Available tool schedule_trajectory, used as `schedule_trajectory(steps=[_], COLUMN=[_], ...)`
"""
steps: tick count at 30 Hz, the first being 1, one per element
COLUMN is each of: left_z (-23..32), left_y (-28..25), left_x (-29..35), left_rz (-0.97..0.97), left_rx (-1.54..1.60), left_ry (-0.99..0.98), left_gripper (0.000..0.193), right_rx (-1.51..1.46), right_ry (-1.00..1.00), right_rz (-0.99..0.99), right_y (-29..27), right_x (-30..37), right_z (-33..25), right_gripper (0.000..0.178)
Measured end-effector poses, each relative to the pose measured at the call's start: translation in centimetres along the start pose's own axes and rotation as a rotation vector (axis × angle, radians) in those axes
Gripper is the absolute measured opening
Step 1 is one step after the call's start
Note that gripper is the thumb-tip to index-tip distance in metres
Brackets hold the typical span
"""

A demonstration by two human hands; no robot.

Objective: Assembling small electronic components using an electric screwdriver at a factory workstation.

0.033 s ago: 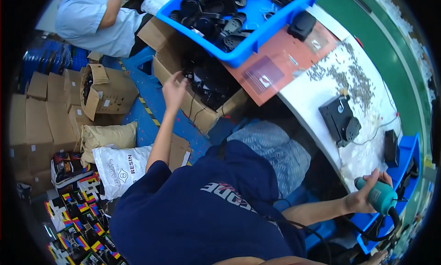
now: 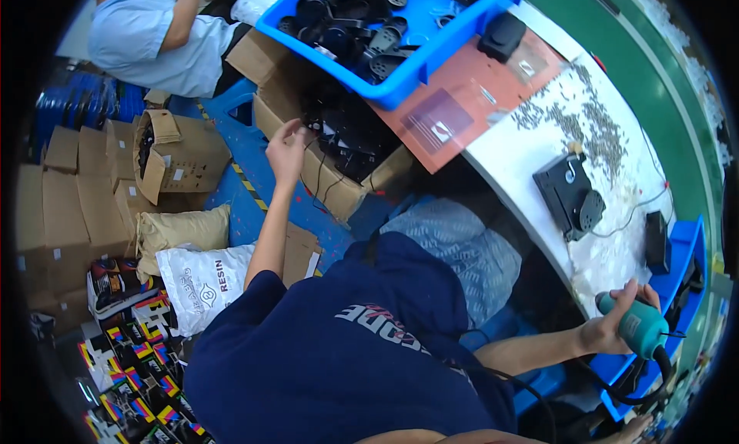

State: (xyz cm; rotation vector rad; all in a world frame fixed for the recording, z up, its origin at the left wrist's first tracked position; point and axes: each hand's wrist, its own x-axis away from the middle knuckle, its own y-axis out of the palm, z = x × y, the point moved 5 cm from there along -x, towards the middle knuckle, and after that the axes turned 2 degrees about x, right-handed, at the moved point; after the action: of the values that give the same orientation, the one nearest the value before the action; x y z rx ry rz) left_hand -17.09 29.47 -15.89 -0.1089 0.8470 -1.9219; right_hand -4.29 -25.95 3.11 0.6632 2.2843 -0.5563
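My left hand [image 2: 286,153] is raised beside the rim of an open cardboard carton [image 2: 339,190]. Its fingers are loosely bent and a little apart, with nothing visible between them. Inside the carton lie black devices [image 2: 350,140] with thin cables, some trailing over the near wall. At the right, my right hand [image 2: 612,332] is wrapped around a teal electric screwdriver [image 2: 643,328] with a dark cord. On the white worktop above it rests a black device [image 2: 562,198] with a rounded, perforated part [image 2: 591,211] attached. Many small screws [image 2: 589,125] lie scattered farther back.
A blue bin [image 2: 392,98] of black parts stands over an orange mat [image 2: 469,82]. Another blue bin [image 2: 685,252] is at the right, beside a black block [image 2: 657,244]. Cartons [image 2: 188,155] and sacks [image 2: 204,290] sit left. A person in a light-blue shirt [image 2: 154,40] works at upper left.
My left hand has drawn slightly left, away from the carton. The whole view has shifted a little. My right hand keeps its grip on the electric screwdriver.
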Motion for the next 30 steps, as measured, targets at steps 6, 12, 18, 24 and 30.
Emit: schedule_trajectory(steps=[6, 12, 18, 24, 30], left_z=[12.1, 28.8, 34.9, 34.5, 35.8], left_y=[0.9, 3.7, 8.7, 16.1, 21.1], left_x=[5.8, 12.9, 11.2, 6.4, 6.6], left_rz=[0.216, -0.133, -0.237, -0.459, -0.641], left_rx=[0.426, 0.626, 0.637, 0.165, 0.130], left_ry=[0.143, 1.072, 1.271, 0.915, 0.931], left_gripper=[0.017, 0.016, 0.020, 0.027, 0.026], right_rx=[-0.162, -0.331, -0.363, -0.371, -0.332], right_ry=[0.085, 0.160, 0.237, 0.202, 0.215], right_rz=[0.117, 0.095, 0.105, 0.043, 0.050], right_y=[-2.2, -1.9, -3.7, -3.6, -2.4], right_x=[-0.9, -2.8, -2.3, -2.1, -2.6], right_z=[2.1, 2.4, 3.1, 2.7, 2.1], right_gripper=[0.025, 0.020, 0.022, 0.024, 0.028])
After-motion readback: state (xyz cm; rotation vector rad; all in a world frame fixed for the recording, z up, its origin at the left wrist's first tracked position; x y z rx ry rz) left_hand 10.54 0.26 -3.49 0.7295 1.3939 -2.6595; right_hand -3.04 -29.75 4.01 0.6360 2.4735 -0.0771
